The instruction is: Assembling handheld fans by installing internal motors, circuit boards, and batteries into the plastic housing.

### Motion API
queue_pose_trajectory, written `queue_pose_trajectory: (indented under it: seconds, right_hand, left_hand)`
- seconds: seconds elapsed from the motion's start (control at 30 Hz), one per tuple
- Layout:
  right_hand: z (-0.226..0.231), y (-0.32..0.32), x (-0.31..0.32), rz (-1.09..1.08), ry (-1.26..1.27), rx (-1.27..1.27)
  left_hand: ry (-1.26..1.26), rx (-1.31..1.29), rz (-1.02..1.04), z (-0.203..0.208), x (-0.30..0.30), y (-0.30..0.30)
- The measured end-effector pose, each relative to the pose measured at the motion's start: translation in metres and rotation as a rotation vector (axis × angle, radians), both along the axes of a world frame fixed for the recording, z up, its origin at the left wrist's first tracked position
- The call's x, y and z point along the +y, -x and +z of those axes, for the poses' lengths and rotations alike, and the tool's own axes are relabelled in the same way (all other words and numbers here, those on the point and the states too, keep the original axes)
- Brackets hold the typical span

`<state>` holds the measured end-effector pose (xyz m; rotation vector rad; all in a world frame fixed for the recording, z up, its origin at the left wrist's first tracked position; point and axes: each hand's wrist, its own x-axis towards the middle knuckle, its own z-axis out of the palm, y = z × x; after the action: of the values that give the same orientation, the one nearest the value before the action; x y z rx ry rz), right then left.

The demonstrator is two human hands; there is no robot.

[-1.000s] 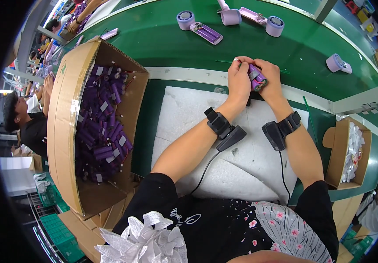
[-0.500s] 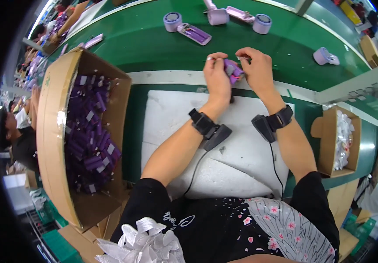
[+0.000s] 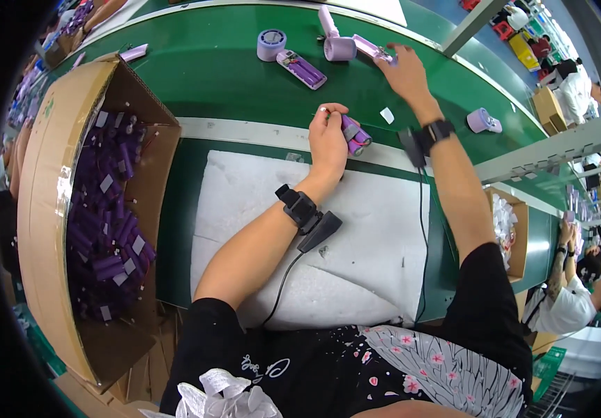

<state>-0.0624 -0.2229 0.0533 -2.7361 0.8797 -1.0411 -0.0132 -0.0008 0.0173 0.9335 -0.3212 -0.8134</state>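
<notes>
My left hand (image 3: 328, 143) is closed around a purple battery pack (image 3: 356, 134) of paired cylindrical cells, held above the near edge of the green work surface. Farther out, my right hand (image 3: 408, 72) is closed on a lilac handheld fan (image 3: 369, 47). Its narrow handle part shows, while my fingers hide the round end. Beside it lies another lilac fan (image 3: 340, 48). To the left, a fan with a round head (image 3: 271, 44) has its handle (image 3: 301, 69) opened, with purple cells inside. A small white paper piece (image 3: 387, 115) lies between my hands.
A tall cardboard box (image 3: 46, 230) full of purple battery packs stands at my left. White foam sheets (image 3: 377, 230) lie in front of me. At right are a small box of white parts (image 3: 518, 237), another lilac fan (image 3: 479, 120) and a metal rail (image 3: 558, 143). Cables hang from both wrist straps.
My right hand has left the battery pack and moved away to the fan at the far side. The white paper piece now lies on the green surface. My left hand still holds the pack.
</notes>
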Motion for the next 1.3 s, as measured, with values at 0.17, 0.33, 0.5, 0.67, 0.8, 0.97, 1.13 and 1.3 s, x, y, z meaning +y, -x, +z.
queue_pose_trajectory:
  seconds: [0.17, 0.33, 0.5, 0.67, 0.8, 0.97, 1.13, 1.3]
  right_hand:
    - [-0.007, -0.036, -0.059, -0.242, -0.093, 0.647]
    - [0.016, -0.043, -0.074, -0.365, -0.178, 0.764]
    - [0.042, -0.101, -0.090, 0.091, 0.093, 0.492]
    - [0.049, -0.140, -0.069, -0.054, -0.003, 0.895]
    - [0.056, -0.122, -0.045, 0.017, 0.065, 0.860]
    - [0.106, -0.005, -0.037, 0.065, 0.035, 0.740]
    - [0.121, 0.129, 0.089, -0.116, -0.249, 0.748]
    - [0.068, 0.207, 0.146, -0.290, -0.363, 0.877]
  left_hand:
    - [0.001, -0.037, 0.033, -0.008, -0.006, 0.008]
    - [-0.083, -0.078, 0.058, -0.007, -0.011, 0.017]
    - [-0.029, -0.019, 0.027, 0.002, -0.012, 0.016]
    - [-0.026, 0.018, 0.047, 0.002, -0.008, 0.012]
    - [-0.061, -0.039, 0.077, -0.008, -0.007, 0.012]
    - [-0.075, -0.117, 0.065, -0.001, -0.021, 0.010]
    - [-0.115, -0.152, 0.104, -0.015, -0.016, -0.006]
    - [-0.027, -0.121, 0.025, -0.004, -0.014, -0.005]
